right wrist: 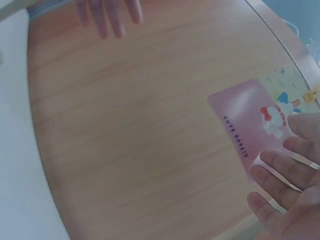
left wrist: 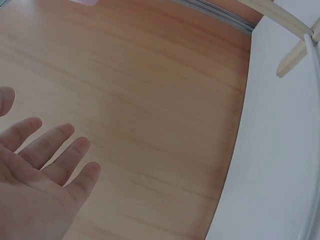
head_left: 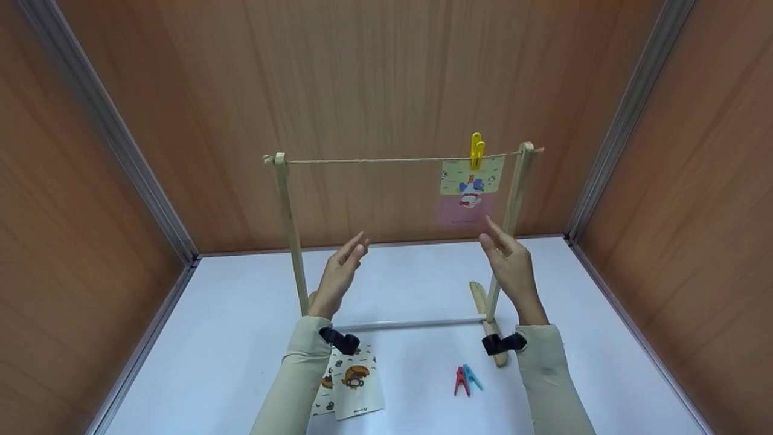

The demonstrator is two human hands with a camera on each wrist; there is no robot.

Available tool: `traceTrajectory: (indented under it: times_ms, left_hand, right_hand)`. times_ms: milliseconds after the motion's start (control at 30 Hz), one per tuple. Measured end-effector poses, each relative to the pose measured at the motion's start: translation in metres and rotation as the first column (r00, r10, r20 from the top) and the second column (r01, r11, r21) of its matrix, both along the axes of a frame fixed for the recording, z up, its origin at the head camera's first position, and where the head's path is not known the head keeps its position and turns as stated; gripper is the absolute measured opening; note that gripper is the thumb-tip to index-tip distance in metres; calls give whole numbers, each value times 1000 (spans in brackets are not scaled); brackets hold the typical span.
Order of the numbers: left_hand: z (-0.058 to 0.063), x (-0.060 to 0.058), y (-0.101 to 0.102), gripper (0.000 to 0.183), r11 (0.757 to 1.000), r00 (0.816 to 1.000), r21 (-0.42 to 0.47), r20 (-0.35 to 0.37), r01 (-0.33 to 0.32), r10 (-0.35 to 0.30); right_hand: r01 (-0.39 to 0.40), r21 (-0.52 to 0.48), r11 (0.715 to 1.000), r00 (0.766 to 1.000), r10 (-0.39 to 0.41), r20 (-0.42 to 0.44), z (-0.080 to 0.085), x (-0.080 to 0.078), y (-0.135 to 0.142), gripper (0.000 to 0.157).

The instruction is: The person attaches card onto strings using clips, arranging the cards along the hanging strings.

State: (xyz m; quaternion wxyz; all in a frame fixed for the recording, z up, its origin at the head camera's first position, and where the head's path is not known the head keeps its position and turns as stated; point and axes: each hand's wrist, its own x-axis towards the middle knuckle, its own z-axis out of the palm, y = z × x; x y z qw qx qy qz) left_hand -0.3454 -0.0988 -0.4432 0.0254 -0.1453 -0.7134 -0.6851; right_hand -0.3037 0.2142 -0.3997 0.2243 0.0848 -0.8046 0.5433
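A pink and pale green card [head_left: 465,208] with a cartoon rabbit hangs from the string [head_left: 374,161] near its right end, clipped by a yellow clothespin [head_left: 477,151]. My right hand [head_left: 512,266] is raised just below and right of that card, fingers extended and holding nothing; in the right wrist view its fingertips overlap the card [right wrist: 247,125]. My left hand [head_left: 338,275] is up beside the left post, palm facing inward, fingers relaxed and spread with nothing in them, as the left wrist view [left wrist: 45,175] also shows.
A wooden frame with a left post [head_left: 291,235], a right post [head_left: 516,193] and a white bottom rod [head_left: 416,324] stands on the white table [head_left: 416,374]. Nearer me lie two monkey cards [head_left: 359,389], a red clothespin [head_left: 462,382] and a blue clothespin [head_left: 473,377]. Wood-grain walls enclose the table.
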Motion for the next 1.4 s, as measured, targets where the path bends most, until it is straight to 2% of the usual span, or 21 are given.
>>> traceTrajectory:
  times_ms: [167,433,633,767,1033,1200,1400]
  left_hand:
    - [-17,5,-7,50,1000,999,-1,31,-15,15]
    - [-38,14,-19,50,999,995,-13,91,-39,40]
    - [-57,20,-26,50,996,990,-44,109,-81,85]
    - [-66,26,-28,47,995,986,-57,136,-86,93]
    - [-92,37,-35,51,995,977,-81,201,-63,78]
    - [-107,43,-38,53,992,971,-121,226,-46,73]
    - [-124,50,-41,47,980,963,-195,257,-26,77]
  right_hand:
    - [-31,-30,999,998,33,62,-20,3,4,49]
    - [-44,-151,988,988,66,141,-51,7,7,47]
    - [-29,-197,980,969,76,236,-68,18,6,45]
    - [-13,-202,979,953,73,295,-81,22,7,45]
    - [19,-158,987,942,35,334,-113,30,10,48]
    - [43,-139,989,926,13,377,-130,36,12,47]
    - [64,-112,992,912,-12,410,-148,42,12,45]
